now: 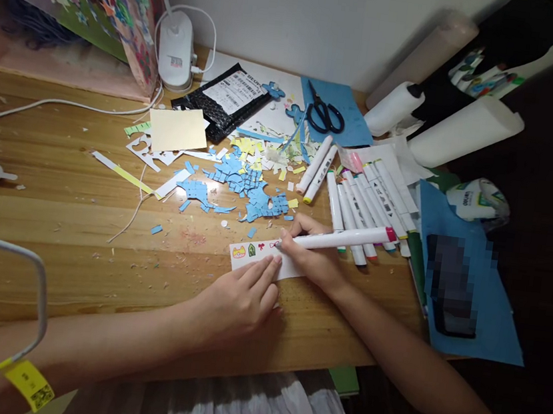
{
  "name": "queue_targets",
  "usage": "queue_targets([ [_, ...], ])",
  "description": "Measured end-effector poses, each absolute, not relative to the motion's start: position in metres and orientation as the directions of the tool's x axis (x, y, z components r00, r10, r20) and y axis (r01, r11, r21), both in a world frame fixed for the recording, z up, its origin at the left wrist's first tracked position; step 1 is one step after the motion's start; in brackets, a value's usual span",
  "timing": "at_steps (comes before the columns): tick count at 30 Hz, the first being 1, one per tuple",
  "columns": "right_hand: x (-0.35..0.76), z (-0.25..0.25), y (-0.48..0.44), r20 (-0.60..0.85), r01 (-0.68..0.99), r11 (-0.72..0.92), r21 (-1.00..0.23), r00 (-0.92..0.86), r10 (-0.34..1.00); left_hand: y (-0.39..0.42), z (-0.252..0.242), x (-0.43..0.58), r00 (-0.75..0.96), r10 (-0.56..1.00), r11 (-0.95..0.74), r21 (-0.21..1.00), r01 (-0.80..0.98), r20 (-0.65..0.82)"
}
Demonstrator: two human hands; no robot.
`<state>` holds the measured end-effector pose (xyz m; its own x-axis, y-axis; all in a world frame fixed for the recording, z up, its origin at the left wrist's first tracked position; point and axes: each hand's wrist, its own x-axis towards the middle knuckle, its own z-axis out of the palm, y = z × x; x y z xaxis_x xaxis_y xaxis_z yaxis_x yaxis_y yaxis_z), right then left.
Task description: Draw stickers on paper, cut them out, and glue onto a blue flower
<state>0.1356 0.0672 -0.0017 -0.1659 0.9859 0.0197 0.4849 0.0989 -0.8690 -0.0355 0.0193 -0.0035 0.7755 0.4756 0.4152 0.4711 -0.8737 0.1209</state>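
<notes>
A narrow white paper strip [253, 254] with small coloured drawings lies on the wooden desk [55, 207]. My left hand [239, 300] rests flat on its near edge, fingers stretched out and together, holding it down. My right hand [308, 251] grips a white marker with a red cap end [348, 237], its tip touching the strip at a small red drawing. A row of several more white markers [365, 201] lies just behind my right hand.
Blue and yellow paper scraps [239, 185] litter the desk centre. Black scissors [324, 112] lie on blue paper at the back, beside a black parcel bag [227, 97] and a white lamp base [175, 50]. Blue paper with a dark phone [451, 285] sits at right.
</notes>
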Motion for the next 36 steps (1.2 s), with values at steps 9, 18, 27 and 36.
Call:
queue_targets([
  [9, 0.1381, -0.0064, 0.0687, 0.055, 0.452, 0.115, -0.885, -0.143, 0.988, 0.0194, -0.0027, -0.0359, 0.778, 0.471, -0.875, 0.113, 0.47, 0.414],
  [18, 0.1366, -0.0043, 0.0673, 0.051, 0.467, 0.129, -0.875, -0.176, 0.983, 0.0189, -0.004, -0.0356, 0.775, 0.473, -0.874, 0.114, 0.472, 0.42],
  [27, 0.1362, -0.0016, 0.067, 0.049, 0.475, 0.139, -0.869, -0.198, 0.979, 0.0198, -0.0036, -0.0358, 0.778, 0.469, -0.876, 0.106, 0.471, 0.419],
  [36, 0.1387, -0.0036, 0.069, 0.043, 0.442, 0.113, -0.89, -0.164, 0.985, 0.0196, -0.0041, -0.0354, 0.778, 0.474, -0.873, 0.109, 0.475, 0.412],
])
